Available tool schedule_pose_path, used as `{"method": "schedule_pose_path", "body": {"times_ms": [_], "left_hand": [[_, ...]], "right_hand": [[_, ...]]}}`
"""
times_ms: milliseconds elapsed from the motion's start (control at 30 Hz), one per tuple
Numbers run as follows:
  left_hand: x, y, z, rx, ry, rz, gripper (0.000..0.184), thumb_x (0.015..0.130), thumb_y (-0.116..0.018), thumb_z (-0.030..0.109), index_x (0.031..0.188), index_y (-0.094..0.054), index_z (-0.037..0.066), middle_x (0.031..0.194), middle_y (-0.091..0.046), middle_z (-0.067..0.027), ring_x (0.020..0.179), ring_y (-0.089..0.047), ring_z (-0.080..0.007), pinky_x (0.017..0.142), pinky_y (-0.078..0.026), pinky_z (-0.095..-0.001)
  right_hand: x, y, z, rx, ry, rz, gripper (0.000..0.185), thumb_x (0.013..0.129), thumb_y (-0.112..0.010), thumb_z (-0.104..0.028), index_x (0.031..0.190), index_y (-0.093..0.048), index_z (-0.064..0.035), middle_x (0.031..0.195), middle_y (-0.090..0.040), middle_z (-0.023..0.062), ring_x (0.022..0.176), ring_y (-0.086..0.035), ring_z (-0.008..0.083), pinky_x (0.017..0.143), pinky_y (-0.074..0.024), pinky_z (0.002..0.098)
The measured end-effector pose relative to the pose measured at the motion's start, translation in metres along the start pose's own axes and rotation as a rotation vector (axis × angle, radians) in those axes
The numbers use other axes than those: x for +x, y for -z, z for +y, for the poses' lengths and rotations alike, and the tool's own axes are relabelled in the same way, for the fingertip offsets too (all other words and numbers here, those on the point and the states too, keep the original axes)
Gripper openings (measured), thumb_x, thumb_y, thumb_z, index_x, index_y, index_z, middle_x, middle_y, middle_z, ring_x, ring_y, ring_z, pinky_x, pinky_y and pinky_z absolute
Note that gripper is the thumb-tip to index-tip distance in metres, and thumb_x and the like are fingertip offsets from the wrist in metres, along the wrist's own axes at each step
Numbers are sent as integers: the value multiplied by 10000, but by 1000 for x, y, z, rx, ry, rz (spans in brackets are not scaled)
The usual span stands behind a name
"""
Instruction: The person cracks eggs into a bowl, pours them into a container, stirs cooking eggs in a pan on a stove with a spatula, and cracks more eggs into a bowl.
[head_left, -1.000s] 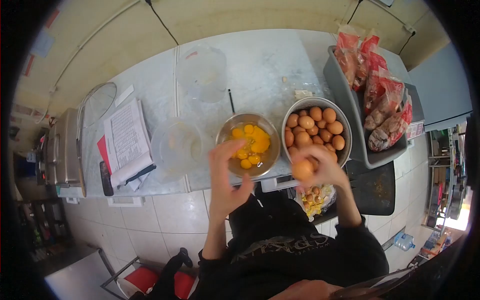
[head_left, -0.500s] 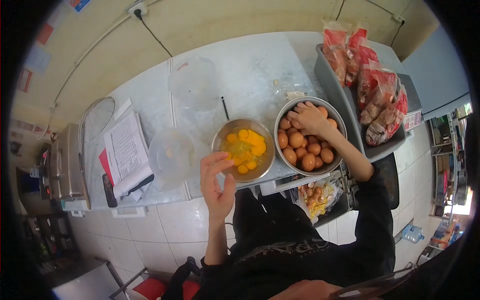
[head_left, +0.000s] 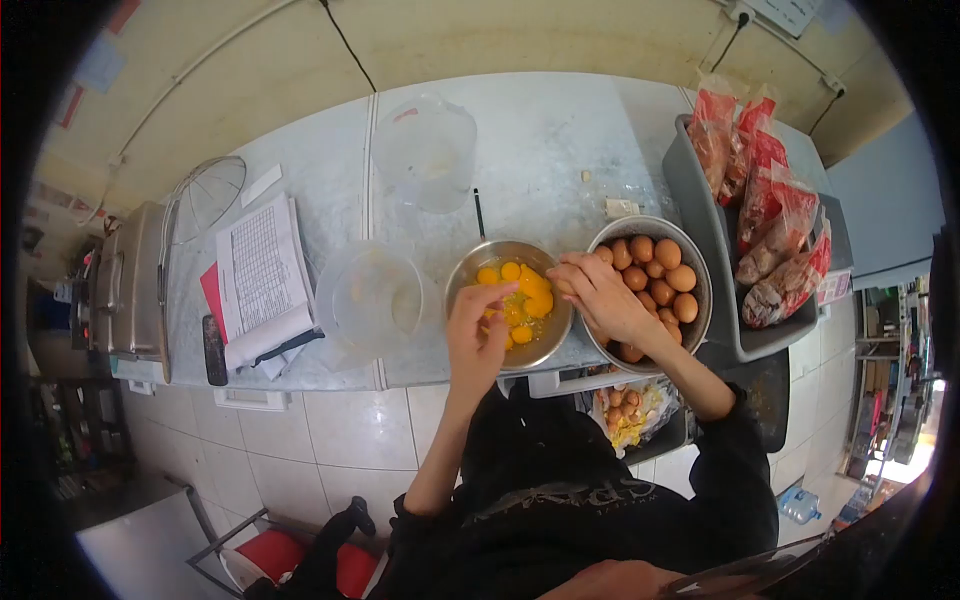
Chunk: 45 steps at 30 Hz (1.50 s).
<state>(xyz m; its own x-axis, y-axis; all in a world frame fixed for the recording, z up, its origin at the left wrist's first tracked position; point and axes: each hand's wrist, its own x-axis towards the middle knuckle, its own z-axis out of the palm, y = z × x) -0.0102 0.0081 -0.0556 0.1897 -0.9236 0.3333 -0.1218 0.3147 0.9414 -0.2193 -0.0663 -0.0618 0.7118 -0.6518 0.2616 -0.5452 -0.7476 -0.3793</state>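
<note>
A metal bowl (head_left: pixel 553 350) on the table holds several raw yolks (head_left: pixel 521 334) in egg white. Over its left part is my left hand (head_left: pixel 478 335), fingers apart and nothing in it. My right hand (head_left: pixel 608 298) is at the bowl's right rim, its fingers wrapped round a brown egg (head_left: pixel 566 286) that they mostly cover. Just right of the bowl, partly under my right hand and wrist, stands a round metal pot (head_left: pixel 707 300) with several whole brown eggs (head_left: pixel 668 254).
A grey bin (head_left: pixel 712 270) with red-and-clear bags stands at the right. Clear plastic containers (head_left: pixel 372 300) and papers (head_left: pixel 262 270) lie to the left. Below the table edge, eggshells (head_left: pixel 625 405) fill a lined bin. A dark pencil (head_left: pixel 479 215) lies behind the bowl.
My right hand has come out of the egg pot to the bowl's right rim with an egg. My left hand has moved in over the bowl.
</note>
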Motion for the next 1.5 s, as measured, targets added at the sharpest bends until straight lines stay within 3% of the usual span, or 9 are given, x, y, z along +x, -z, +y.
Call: {"method": "schedule_pose_path", "body": {"times_ms": [167, 267, 433, 767, 933, 1067, 1300, 1433, 1500], "left_hand": [[9, -20, 11, 34, 124, -217, 372, 765, -648, -22, 1121, -574, 55, 1099, -529, -63, 859, -591, -125, 657, -489, -214], [11, -23, 9, -106, 180, -150, 409, 742, -685, -27, 1124, -566, 57, 1114, -527, -58, 851, -608, -122, 687, -521, -222], [9, -15, 5, -96, 219, -162, 402, 739, -693, 0, 1113, -557, 52, 1081, -526, -74, 831, -618, -145, 694, -532, -233], [-9, -21, -24, 311, 27, -35, 462, 730, -548, -35, 1159, -411, 67, 1118, -443, -190, 999, -497, -403, 838, -426, -430], [-8, 1, -32, 377, -4, -67, 434, 713, -523, -63, 1123, -444, 55, 1126, -439, -191, 1020, -493, -383, 857, -422, -414], [-8, 6, -7, 360, 153, -149, 432, 691, -504, -94, 1100, -474, 43, 1119, -460, -178, 1036, -491, -341, 892, -405, -392], [-11, 17, 59, 88, -32, -102, 442, 723, -528, -32, 1152, -448, 38, 1170, -472, -143, 1095, -462, -240, 909, -353, -332], [-8, 13, 47, -90, -17, 42, 469, 740, -548, 1, 1187, -415, 48, 1186, -467, -125, 1138, -431, -211, 927, -306, -303], [-7, 3, 41, -111, -4, 13, 450, 767, -566, 49, 1188, -411, 79, 1209, -461, -111, 1147, -432, -202, 921, -313, -318]], "right_hand": [[25, 29, -27, 711, -271, 1, 411, 865, -611, -185, 1213, -463, -27, 1105, -530, 143, 1036, -535, 249, 869, -427, 326], [33, 30, -26, 1273, -704, -295, 431, 878, -593, -165, 1249, -434, -13, 1124, -533, 167, 1020, -553, 244, 866, -437, 321], [32, 22, -15, 786, -7, -201, 468, 875, -531, -172, 1291, -387, -14, 1155, -515, 184, 1049, -546, 284, 895, -426, 347], [45, -12, -36, 574, -80, -203, 527, 787, -494, -42, 1298, -366, -38, 1145, -459, 215, 1057, -503, 399, 895, -425, 413], [45, -27, -24, 435, 80, -156, 596, 742, -534, 17, 1309, -377, -74, 1126, -465, 177, 995, -540, 365, 872, -449, 396], [47, -15, -26, 454, 23, -169, 580, 722, -597, 1, 1273, -442, -90, 1103, -491, 147, 979, -551, 330, 849, -461, 368], [-47, 93, -29, 758, -139, -148, 496, 598, -820, -156, 1050, -635, -71, 926, -627, 71, 884, -603, 224, 771, -462, 321], [-97, 124, -18, 590, -403, -244, 485, 602, -820, -189, 1034, -640, -65, 898, -621, 84, 868, -606, 212, 767, -468, 321], [-99, 106, 18, 220, -679, 28, 417, 642, -797, -248, 985, -645, -65, 882, -608, 104, 870, -594, 253, 765, -473, 355]]}}
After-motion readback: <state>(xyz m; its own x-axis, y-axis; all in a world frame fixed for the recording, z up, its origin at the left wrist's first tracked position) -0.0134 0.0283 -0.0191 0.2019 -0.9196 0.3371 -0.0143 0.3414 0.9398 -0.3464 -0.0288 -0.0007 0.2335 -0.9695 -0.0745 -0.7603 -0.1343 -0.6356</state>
